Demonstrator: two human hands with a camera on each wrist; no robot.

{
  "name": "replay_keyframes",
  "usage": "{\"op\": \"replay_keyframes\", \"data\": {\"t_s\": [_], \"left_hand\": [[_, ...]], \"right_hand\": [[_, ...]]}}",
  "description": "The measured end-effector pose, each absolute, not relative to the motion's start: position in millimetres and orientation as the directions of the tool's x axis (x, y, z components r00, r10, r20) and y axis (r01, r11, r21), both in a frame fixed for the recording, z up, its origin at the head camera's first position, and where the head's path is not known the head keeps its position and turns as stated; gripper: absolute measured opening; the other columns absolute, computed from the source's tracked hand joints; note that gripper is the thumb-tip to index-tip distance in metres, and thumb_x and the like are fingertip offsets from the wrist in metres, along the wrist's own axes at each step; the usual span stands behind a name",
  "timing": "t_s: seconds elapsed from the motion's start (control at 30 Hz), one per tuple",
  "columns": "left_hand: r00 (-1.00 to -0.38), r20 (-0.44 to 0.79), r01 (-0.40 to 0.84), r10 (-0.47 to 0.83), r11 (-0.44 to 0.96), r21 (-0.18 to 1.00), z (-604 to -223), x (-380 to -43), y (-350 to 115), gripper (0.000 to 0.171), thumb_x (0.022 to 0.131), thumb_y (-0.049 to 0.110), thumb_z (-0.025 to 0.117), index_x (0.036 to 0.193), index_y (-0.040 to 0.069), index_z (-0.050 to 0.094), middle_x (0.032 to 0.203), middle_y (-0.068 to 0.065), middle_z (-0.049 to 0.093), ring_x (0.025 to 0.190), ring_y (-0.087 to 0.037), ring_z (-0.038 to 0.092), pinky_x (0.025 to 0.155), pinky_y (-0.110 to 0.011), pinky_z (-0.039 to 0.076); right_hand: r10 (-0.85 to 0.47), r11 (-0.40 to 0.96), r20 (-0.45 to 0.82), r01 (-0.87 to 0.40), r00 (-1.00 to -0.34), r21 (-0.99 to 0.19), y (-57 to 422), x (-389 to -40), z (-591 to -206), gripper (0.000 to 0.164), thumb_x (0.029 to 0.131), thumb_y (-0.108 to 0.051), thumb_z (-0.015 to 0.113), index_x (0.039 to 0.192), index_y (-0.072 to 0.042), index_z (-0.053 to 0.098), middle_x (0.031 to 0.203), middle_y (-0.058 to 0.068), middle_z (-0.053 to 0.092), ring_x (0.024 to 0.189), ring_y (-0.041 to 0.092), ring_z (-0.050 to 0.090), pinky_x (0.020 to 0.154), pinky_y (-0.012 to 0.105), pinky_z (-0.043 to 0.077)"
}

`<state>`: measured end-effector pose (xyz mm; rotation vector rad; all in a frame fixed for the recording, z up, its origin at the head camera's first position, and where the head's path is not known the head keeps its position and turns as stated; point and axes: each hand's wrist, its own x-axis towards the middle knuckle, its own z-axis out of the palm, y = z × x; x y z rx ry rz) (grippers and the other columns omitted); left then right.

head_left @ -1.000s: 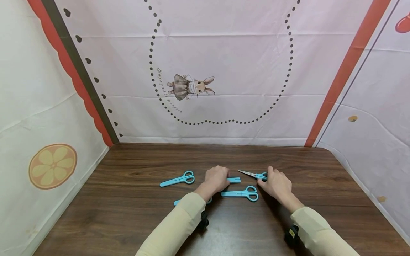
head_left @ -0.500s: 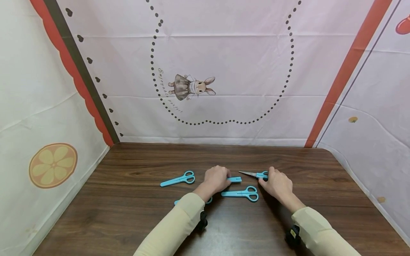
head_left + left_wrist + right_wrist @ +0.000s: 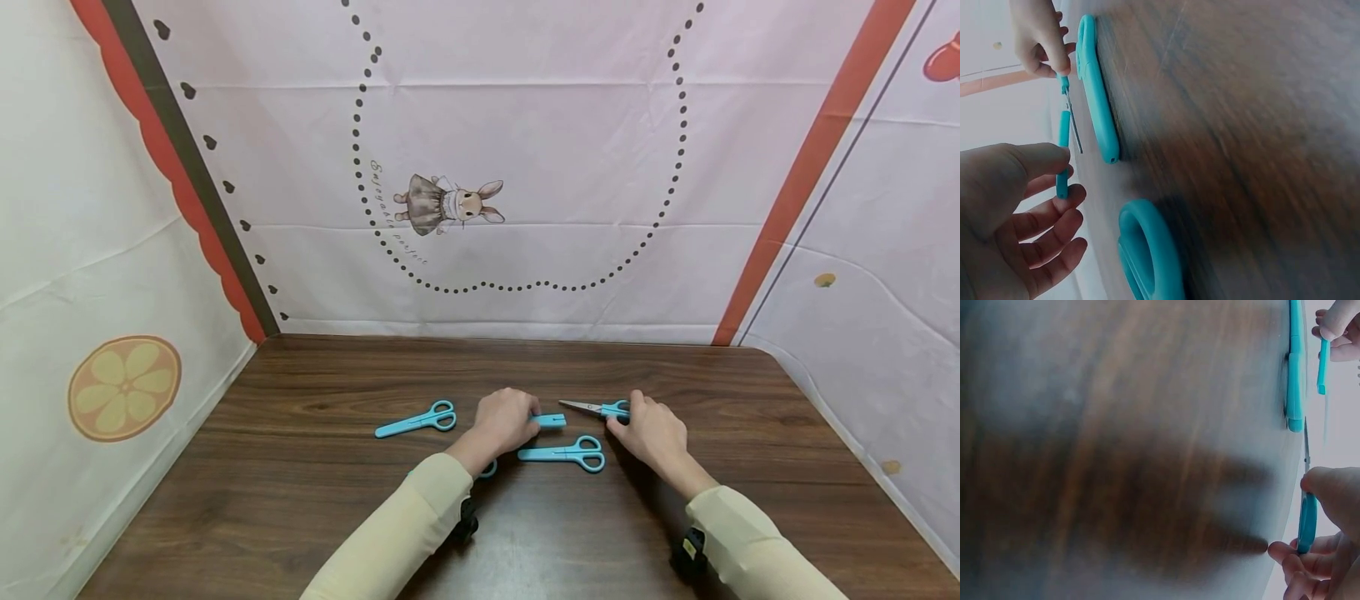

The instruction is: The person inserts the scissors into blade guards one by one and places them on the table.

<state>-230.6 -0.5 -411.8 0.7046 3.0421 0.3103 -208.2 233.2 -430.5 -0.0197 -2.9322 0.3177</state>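
My left hand pinches a light-blue scissors sheath between thumb and fingers, its other fingers spread loosely in the left wrist view. The right hand holds the blue handle of a pair of scissors, thumb on one side and fingers on the other. Its bare metal blades are closed and point left. In the left wrist view the sheath lies right beside the blade tip, overlapping its line. Close in front of both hands, sheathed blue scissors lie on the table, handle to the right.
Another sheathed pair of scissors lies to the left of the left hand. A further pair shows only in part under the left forearm. The brown wooden table ends at a printed cloth wall behind.
The left forearm has shifted slightly left and down, covering more of the scissors beneath it. Scissors and right hand have edged slightly right; both grips are the same.
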Motion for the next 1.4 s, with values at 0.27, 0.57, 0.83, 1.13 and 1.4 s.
{"op": "replay_keyframes", "data": {"t_s": [0.27,0.57,0.83,1.13,1.4], "left_hand": [[-0.885,0.061,0.465,0.462,0.871,0.159,-413.9,-225.1,-7.0,0.017,0.085,0.033,0.063,0.100,0.026,0.069,0.097,0.007,0.066,0.074,-0.008,0.057,0.052,-0.025,0.043],[-0.877,0.079,0.480,0.474,0.864,0.151,-415.6,-222.4,-14.8,0.017,0.086,0.035,0.063,0.099,0.026,0.068,0.097,0.006,0.065,0.078,-0.009,0.058,0.054,-0.026,0.045],[-0.865,0.105,0.502,0.491,0.852,0.152,-413.1,-219.9,-24.1,0.017,0.085,0.035,0.064,0.100,0.026,0.068,0.097,0.007,0.065,0.082,-0.010,0.059,0.055,-0.026,0.046],[-0.851,0.152,0.523,0.502,0.837,0.163,-414.8,-216.6,-38.3,0.016,0.085,0.032,0.065,0.099,0.024,0.069,0.093,0.006,0.064,0.074,-0.009,0.058,0.048,-0.021,0.040],[-0.841,0.191,0.536,0.507,0.827,0.167,-415.5,-216.5,-52.0,0.017,0.085,0.031,0.066,0.098,0.022,0.069,0.093,0.005,0.066,0.079,-0.011,0.060,0.057,-0.024,0.046]], "right_hand": [[0.029,0.974,0.216,-0.021,-0.976,-0.227,233.6,-206.8,-431.1,0.041,0.080,-0.035,0.064,0.094,0.002,0.053,0.068,0.009,0.056,0.056,0.023,0.051,0.043,0.037,0.038],[0.046,0.971,0.234,-0.011,-0.971,-0.239,233.8,-206.6,-430.0,0.044,0.079,-0.036,0.063,0.099,0.002,0.055,0.071,0.009,0.058,0.059,0.025,0.053,0.044,0.039,0.039],[0.018,0.966,0.276,-0.055,-0.961,-0.251,229.4,-204.0,-424.4,0.047,0.078,-0.035,0.066,0.105,0.002,0.056,0.076,0.010,0.062,0.060,0.024,0.054,0.043,0.037,0.039],[-0.023,0.961,0.300,-0.104,-0.954,-0.257,219.9,-199.6,-416.4,0.047,0.078,-0.036,0.066,0.108,-0.001,0.058,0.074,0.006,0.062,0.058,0.021,0.055,0.042,0.035,0.039],[-0.036,0.960,0.311,-0.119,-0.950,-0.253,213.9,-198.8,-413.2,0.046,0.077,-0.038,0.067,0.107,-0.004,0.060,0.065,0.003,0.058,0.051,0.015,0.047,0.039,0.030,0.034]]}}
